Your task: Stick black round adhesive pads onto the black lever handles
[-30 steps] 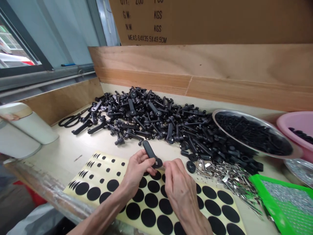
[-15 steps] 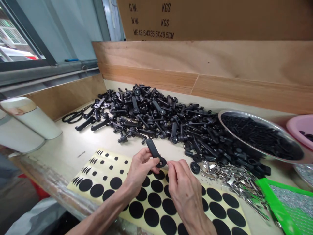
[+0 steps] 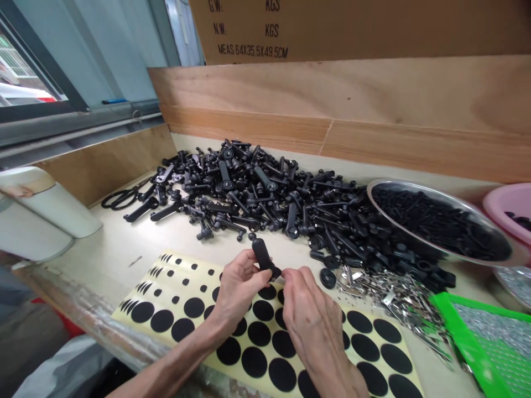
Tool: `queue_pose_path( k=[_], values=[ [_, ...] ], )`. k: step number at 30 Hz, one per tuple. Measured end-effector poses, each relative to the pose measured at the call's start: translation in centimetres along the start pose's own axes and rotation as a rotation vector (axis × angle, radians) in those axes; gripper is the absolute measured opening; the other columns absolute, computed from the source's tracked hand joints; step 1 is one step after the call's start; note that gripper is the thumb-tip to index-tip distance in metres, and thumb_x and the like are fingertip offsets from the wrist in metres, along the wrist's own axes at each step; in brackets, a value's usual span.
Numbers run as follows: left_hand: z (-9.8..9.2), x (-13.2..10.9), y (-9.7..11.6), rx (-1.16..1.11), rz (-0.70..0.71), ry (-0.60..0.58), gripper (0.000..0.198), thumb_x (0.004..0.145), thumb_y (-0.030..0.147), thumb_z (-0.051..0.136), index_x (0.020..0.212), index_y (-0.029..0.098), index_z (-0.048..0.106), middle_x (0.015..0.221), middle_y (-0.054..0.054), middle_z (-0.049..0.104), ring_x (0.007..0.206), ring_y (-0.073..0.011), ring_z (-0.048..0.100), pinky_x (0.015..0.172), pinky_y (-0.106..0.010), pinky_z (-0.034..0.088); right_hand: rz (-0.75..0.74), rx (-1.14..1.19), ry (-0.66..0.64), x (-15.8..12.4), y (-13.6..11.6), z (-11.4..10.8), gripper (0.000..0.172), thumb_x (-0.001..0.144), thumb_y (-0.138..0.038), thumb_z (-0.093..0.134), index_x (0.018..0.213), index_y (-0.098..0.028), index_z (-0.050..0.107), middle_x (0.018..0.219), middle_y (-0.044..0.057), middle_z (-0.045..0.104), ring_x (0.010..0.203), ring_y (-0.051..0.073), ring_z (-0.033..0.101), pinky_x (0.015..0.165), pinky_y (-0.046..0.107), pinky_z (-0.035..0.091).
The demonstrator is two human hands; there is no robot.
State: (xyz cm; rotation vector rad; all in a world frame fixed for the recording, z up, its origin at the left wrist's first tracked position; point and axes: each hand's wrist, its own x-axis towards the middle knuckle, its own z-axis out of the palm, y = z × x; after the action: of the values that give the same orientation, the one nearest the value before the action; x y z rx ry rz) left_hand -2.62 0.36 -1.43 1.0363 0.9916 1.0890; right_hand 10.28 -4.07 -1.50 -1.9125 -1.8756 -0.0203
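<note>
Between the thumb and fingers of my left hand (image 3: 234,287) is a black plastic lever-shaped part (image 3: 261,254), tilted, with a small ball at its upper end. My right hand (image 3: 311,318) is closed in a pinch right at the part's lower end. Whatever those fingertips hold, if anything, is too small or hidden to make out. Both hands are above a pale yellow sheet (image 3: 168,284) of black round stickers, which they partly cover. Behind them lies a large heap of similar black parts (image 3: 249,188).
Loose metal clips (image 3: 385,293) lie to the right, beside a green-rimmed tray (image 3: 456,326). Farther back are a steel bowl (image 3: 435,202) of black pieces and a pink basin (image 3: 508,207). At left are black-handled scissors (image 3: 120,199) and white flasks (image 3: 62,204). Wooden boards (image 3: 265,91) edge the table.
The black part has been turned in my left hand, so its ball end now shows and its round end is seen more edge-on. The right hand stays at its lower end. The view has shifted slightly.
</note>
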Motion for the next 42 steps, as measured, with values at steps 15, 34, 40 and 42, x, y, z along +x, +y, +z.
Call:
queue_pose_path(
  k=[15,34,40,42],
  values=[
    [-0.3,0.2,0.3,-0.047,0.003,-0.020,0.025,0.078,0.023,0.068,0.102,0.017,0.061,0.100,-0.006,0.068,0.086,-0.0191,0.062,0.069,-0.028,0.055,0.071,0.374,0.015,0.5,0.2,0.1,0.022,0.095,-0.026,0.039,0.080,-0.022,0.055,0.078,0.001,0.059,0.060,0.013,0.057,0.055,0.025,0.039],
    [-0.3,-0.8,-0.2,0.270,0.098,-0.040,0.023,0.079,0.020,0.065,0.102,0.018,0.063,0.085,-0.004,0.069,0.079,-0.0190,0.066,0.072,-0.028,0.053,0.059,0.123,-0.016,0.2,1.0,0.1,0.036,0.099,-0.038,0.035,0.076,-0.024,0.059,0.073,-0.001,0.063,0.050,0.013,0.056,0.045,0.025,0.028],
    [-0.4,-0.1,0.8,-0.064,-0.046,-0.077,0.022,0.079,0.020,0.068,0.099,0.016,0.061,0.098,-0.006,0.067,0.080,-0.0156,0.062,0.067,-0.026,0.054,0.124,0.238,-0.113,0.8,1.9,-0.1,0.047,0.096,-0.051,0.034,0.077,-0.022,0.065,0.076,0.004,0.066,0.056,0.017,0.058,0.048,0.026,0.031],
    [-0.5,0.1,0.9,-0.154,-0.097,-0.104,0.020,0.082,0.022,0.066,0.099,0.015,0.061,0.098,-0.007,0.066,0.075,-0.0141,0.062,0.065,-0.025,0.053,0.205,0.539,-0.190,1.2,2.1,-0.3,0.044,0.096,-0.049,0.034,0.085,-0.022,0.067,0.073,0.003,0.063,0.058,0.016,0.059,0.051,0.026,0.038]
  ],
)
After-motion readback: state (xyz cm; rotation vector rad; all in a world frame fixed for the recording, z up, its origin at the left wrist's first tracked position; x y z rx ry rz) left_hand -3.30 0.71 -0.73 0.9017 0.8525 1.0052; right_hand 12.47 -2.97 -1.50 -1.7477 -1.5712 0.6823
